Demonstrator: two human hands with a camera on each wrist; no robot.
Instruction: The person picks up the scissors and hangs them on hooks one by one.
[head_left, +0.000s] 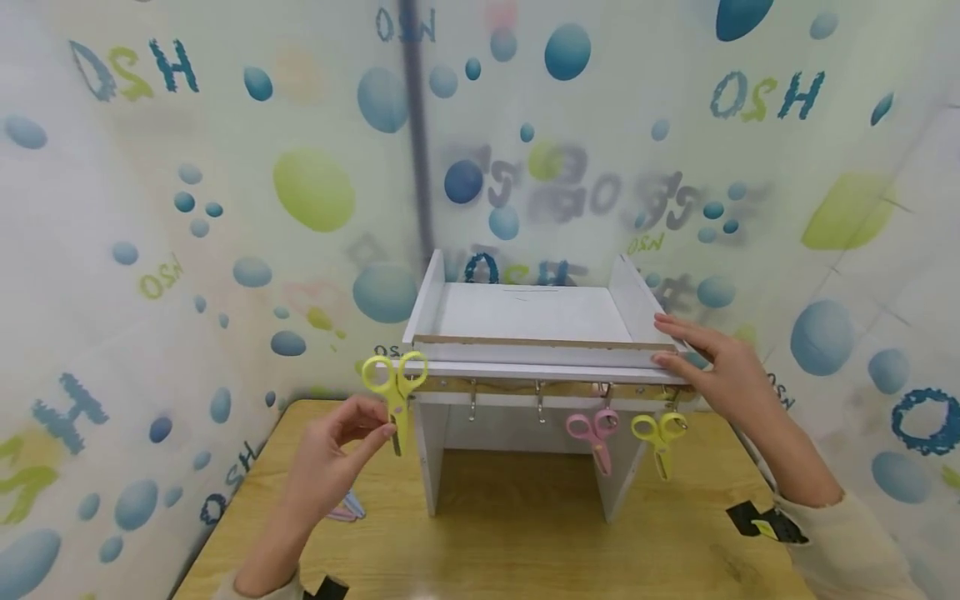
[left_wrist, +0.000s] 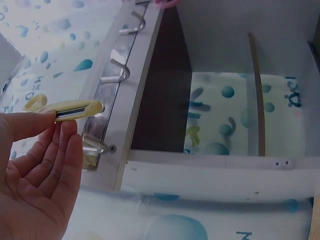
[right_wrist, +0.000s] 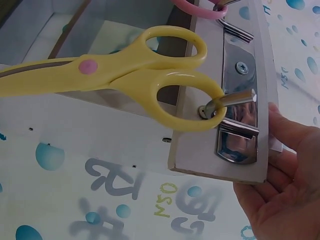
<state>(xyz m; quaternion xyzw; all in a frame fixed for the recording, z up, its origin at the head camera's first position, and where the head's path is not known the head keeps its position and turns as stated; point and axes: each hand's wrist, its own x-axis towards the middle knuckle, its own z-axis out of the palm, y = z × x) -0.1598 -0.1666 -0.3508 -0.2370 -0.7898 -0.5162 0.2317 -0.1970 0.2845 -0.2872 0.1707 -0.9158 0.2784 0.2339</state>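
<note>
Between thumb and fingertips, my left hand (head_left: pixel 333 462) pinches yellow scissors (head_left: pixel 396 392) by the blades, handle loops upward, close to the left end of the hook rail (head_left: pixel 517 390). The left wrist view shows these scissors edge-on beside a metal hook (left_wrist: pixel 95 149). At the right end of the white shelf (head_left: pixel 547 372), my right hand (head_left: pixel 723 375) rests its fingers and thumb against the corner. Pink scissors (head_left: pixel 596 432) and a second pair of yellow scissors (head_left: pixel 660 435) hang from the right-hand hooks. In the right wrist view, a yellow loop (right_wrist: pixel 190 122) sits around a hook.
The white shelf unit stands on a wooden table (head_left: pixel 517 558) against a patterned wall covering. Two bare hooks (head_left: pixel 472 402) show along the rail's left and middle. Pink and blue items (head_left: pixel 348 507) lie on the table behind my left forearm, partly hidden.
</note>
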